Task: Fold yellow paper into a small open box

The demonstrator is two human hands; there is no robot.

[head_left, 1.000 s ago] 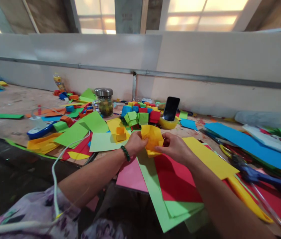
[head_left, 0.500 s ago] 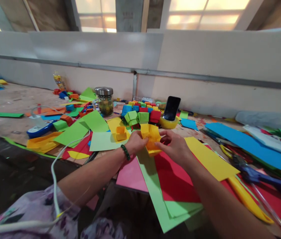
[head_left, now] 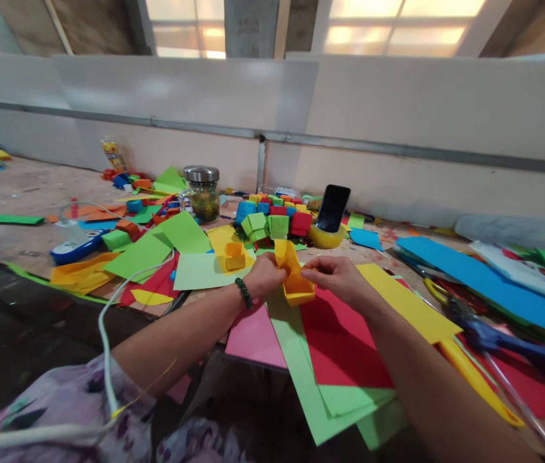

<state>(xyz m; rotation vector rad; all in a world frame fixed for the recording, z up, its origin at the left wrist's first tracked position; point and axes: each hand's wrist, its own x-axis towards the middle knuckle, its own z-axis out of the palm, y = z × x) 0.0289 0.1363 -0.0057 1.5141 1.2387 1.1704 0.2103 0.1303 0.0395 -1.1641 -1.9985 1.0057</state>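
Note:
Between my hands is a yellow folded-paper box (head_left: 297, 283), its near end formed into walls and a flap standing up at the far end. My left hand (head_left: 263, 278) pinches its left side. On the right edge, the thumb and fingers of my right hand (head_left: 332, 276) are closed on the paper. Below the box lie a red sheet (head_left: 344, 347), light green sheets (head_left: 301, 386) and a pink sheet (head_left: 257, 337). A small finished-looking yellow paper box (head_left: 234, 256) sits to the left on yellow paper. Just beyond are green paper boxes (head_left: 255, 227) in a colourful pile.
A lidded glass mug (head_left: 203, 196) stands behind at left. A phone (head_left: 333, 208) leans on a yellow tape roll (head_left: 326, 238). Blue-handled pliers (head_left: 489, 337) and blue sheets (head_left: 484, 276) lie at right. A white cable (head_left: 105, 347) crosses at left, near a blue-and-white device (head_left: 79, 246).
My right hand has shifted its fingers along the box's right edge into a pinch. The box's near end has opened into clearer walls, and its far flap now stands narrower.

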